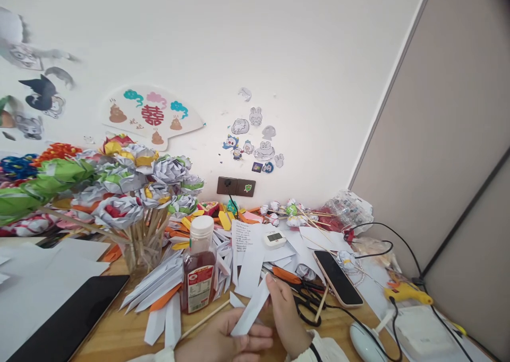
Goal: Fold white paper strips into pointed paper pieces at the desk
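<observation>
My wooden desk (119, 335) fills the lower view, strewn with folded white and orange paper strips (159, 290). At far left, a dark tablet (67, 319) lies flat on white sheets. Behind it, a clear glass jar (139, 255) holds a bundle of wooden sticks topped with paper flowers (131, 186) in grey, green, yellow and red. Just right of the jar stands a bottle (198, 269) with a white cap and red label, about two-thirds full of reddish-brown liquid. To the right, a phone (338, 278) in a pink case lies face up, near black-handled scissors (306, 298) and a yellow glue gun (406, 294). At bottom centre, my left hand (227, 343) and right hand (285, 319) together pinch a folded white paper strip (251, 311), held tilted above the desk edge; the right fingers close on its upper end, the left fingers on its lower end.
</observation>
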`<state>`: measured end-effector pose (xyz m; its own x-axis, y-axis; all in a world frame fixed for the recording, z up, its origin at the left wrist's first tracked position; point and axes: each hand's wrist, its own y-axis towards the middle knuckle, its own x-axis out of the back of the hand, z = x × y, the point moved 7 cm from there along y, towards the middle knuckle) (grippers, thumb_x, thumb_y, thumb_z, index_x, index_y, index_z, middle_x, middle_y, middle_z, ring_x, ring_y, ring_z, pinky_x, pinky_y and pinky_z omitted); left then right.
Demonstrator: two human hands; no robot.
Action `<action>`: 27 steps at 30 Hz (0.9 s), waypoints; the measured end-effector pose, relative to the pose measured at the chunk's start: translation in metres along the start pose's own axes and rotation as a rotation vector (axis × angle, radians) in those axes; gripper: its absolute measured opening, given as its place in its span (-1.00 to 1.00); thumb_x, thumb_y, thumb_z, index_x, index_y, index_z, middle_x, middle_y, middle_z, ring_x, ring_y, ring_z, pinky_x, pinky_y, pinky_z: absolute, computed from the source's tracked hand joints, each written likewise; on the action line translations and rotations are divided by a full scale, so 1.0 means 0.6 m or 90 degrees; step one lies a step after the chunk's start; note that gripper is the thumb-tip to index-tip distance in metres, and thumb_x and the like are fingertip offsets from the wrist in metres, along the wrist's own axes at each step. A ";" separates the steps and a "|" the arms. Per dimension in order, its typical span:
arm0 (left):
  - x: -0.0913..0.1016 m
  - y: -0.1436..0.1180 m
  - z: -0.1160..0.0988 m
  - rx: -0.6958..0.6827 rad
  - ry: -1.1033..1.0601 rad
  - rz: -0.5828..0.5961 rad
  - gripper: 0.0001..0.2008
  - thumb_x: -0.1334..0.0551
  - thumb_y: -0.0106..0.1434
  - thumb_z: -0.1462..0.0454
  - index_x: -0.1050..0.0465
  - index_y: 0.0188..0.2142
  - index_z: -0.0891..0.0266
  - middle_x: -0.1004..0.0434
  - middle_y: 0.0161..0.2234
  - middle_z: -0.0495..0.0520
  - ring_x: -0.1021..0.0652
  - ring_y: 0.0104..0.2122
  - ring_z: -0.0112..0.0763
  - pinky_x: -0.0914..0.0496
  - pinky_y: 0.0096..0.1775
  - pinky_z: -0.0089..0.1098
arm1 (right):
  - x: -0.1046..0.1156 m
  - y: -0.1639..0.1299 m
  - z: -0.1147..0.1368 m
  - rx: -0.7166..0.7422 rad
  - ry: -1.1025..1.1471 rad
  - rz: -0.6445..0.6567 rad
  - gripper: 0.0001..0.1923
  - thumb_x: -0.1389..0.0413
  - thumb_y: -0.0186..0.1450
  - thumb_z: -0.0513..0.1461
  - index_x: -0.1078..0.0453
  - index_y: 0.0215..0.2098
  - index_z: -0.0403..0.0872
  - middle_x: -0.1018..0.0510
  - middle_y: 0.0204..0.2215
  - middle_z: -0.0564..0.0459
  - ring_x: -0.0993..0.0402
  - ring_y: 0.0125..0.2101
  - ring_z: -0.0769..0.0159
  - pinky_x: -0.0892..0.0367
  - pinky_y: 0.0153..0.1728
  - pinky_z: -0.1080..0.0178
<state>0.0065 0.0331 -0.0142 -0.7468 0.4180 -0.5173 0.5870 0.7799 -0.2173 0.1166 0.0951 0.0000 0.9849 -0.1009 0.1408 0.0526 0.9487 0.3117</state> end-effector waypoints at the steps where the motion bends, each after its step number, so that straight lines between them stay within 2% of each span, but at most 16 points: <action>1: 0.004 0.000 -0.005 -0.017 -0.001 -0.018 -0.73 -0.28 -0.02 0.31 -0.39 -0.26 0.25 -0.47 -0.15 0.15 -0.43 -0.11 -0.26 -0.32 -0.18 -0.41 | 0.001 0.004 0.001 -0.001 -0.002 0.009 -0.59 0.08 0.16 -0.01 -0.04 -0.71 -0.06 -0.13 -0.74 0.21 -0.08 -0.65 0.43 -0.06 -0.59 0.36; 4: 0.017 -0.001 -0.015 -0.053 -0.006 -0.075 -0.69 -0.28 -0.01 0.28 -0.34 -0.23 0.27 -0.47 -0.15 0.17 -0.45 -0.13 -0.28 -0.35 -0.20 -0.42 | 0.003 0.016 0.009 0.003 -0.008 0.042 -0.57 0.06 0.13 0.00 0.05 -0.72 -0.05 -0.02 -0.75 0.24 0.00 -0.67 0.46 0.00 -0.61 0.36; 6: 0.027 0.001 -0.018 -0.064 0.004 -0.119 -0.71 -0.27 -0.02 0.25 -0.34 -0.28 0.29 -0.50 -0.21 0.19 -0.50 -0.20 -0.29 -0.38 -0.28 -0.46 | 0.007 0.020 0.019 0.020 -0.015 0.043 -0.57 0.07 0.14 0.01 0.05 -0.72 -0.06 -0.01 -0.74 0.23 0.01 -0.66 0.46 0.02 -0.61 0.37; 11: 0.048 0.011 -0.021 -0.097 0.023 -0.198 -0.75 -0.25 -0.02 0.16 -0.33 -0.47 0.33 -0.56 -0.47 0.11 -0.55 -0.49 -0.44 -0.38 -0.48 -0.54 | 0.013 0.020 0.027 0.059 -0.042 0.032 -0.58 0.14 0.19 0.00 0.02 -0.70 -0.07 -0.06 -0.74 0.22 -0.02 -0.66 0.46 0.01 -0.61 0.37; 13: 0.050 0.015 -0.020 -0.101 0.013 -0.196 -0.73 -0.22 0.00 0.12 -0.32 -0.51 0.32 -0.55 -0.56 0.08 -0.53 -0.58 -0.47 -0.37 -0.54 -0.55 | 0.024 0.020 0.028 0.073 -0.070 -0.024 -0.59 0.17 0.21 -0.02 0.00 -0.69 -0.07 -0.09 -0.73 0.21 -0.04 -0.66 0.45 0.00 -0.61 0.37; 15: 0.045 0.018 -0.015 -0.094 0.008 -0.160 -0.69 -0.17 0.03 0.07 -0.31 -0.53 0.32 -0.53 -0.62 0.09 -0.52 -0.65 -0.44 -0.35 -0.60 -0.53 | 0.036 0.017 0.033 0.102 -0.124 -0.088 -0.60 0.19 0.23 -0.05 -0.01 -0.68 -0.07 -0.09 -0.73 0.20 -0.05 -0.65 0.45 0.00 -0.61 0.37; 17: 0.037 0.020 -0.011 -0.080 0.018 -0.116 -0.65 -0.13 0.04 0.04 -0.32 -0.56 0.33 -0.52 -0.65 0.12 -0.51 -0.68 -0.40 -0.33 -0.63 -0.50 | 0.037 0.009 0.046 0.165 -0.203 -0.112 -0.61 0.19 0.25 -0.09 0.01 -0.68 -0.07 -0.08 -0.73 0.21 -0.04 -0.66 0.45 0.02 -0.62 0.37; 19: 0.029 0.020 -0.009 -0.079 0.025 -0.086 -0.63 -0.11 0.05 0.03 -0.34 -0.50 0.34 -0.53 -0.61 0.15 -0.52 -0.66 -0.38 -0.33 -0.63 -0.49 | 0.019 -0.007 0.067 0.286 -0.304 -0.069 -0.62 0.19 0.27 -0.15 0.00 -0.69 -0.07 -0.09 -0.73 0.20 -0.05 -0.66 0.45 0.03 -0.61 0.36; 21: 0.024 0.019 -0.013 -0.102 0.022 -0.074 -0.64 -0.12 0.05 0.03 -0.35 -0.43 0.33 -0.54 -0.54 0.15 -0.53 -0.61 -0.39 -0.34 -0.59 -0.49 | -0.013 -0.030 0.086 0.431 -0.408 0.027 -0.63 0.20 0.27 -0.21 -0.06 -0.68 -0.09 -0.18 -0.70 0.15 -0.11 -0.62 0.42 0.02 -0.58 0.35; 23: 0.024 0.020 -0.016 -0.125 0.023 -0.081 -0.64 -0.13 0.03 0.01 -0.34 -0.46 0.32 -0.52 -0.57 0.10 -0.51 -0.62 -0.43 -0.32 -0.58 -0.51 | -0.040 -0.052 0.093 0.532 -0.491 0.114 -0.65 0.19 0.26 -0.23 -0.14 -0.66 -0.09 -0.26 -0.66 0.11 -0.17 -0.57 0.40 0.00 -0.54 0.33; 27: 0.031 0.027 -0.011 -0.119 0.038 -0.102 -0.64 -0.18 -0.04 0.00 -0.26 -0.57 0.27 -0.39 -0.73 -0.07 -0.43 -0.72 -0.52 -0.25 -0.65 -0.55 | -0.060 -0.066 0.088 0.557 -0.561 0.222 -0.69 0.15 0.22 -0.11 -0.23 -0.57 -0.09 -0.34 -0.58 0.05 -0.21 -0.50 0.34 -0.05 -0.48 0.28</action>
<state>-0.0001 0.0563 -0.0220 -0.8463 0.3041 -0.4374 0.3953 0.9089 -0.1330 0.0704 0.0455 0.0323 0.4659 -0.3696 0.8040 -0.6387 0.4883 0.5946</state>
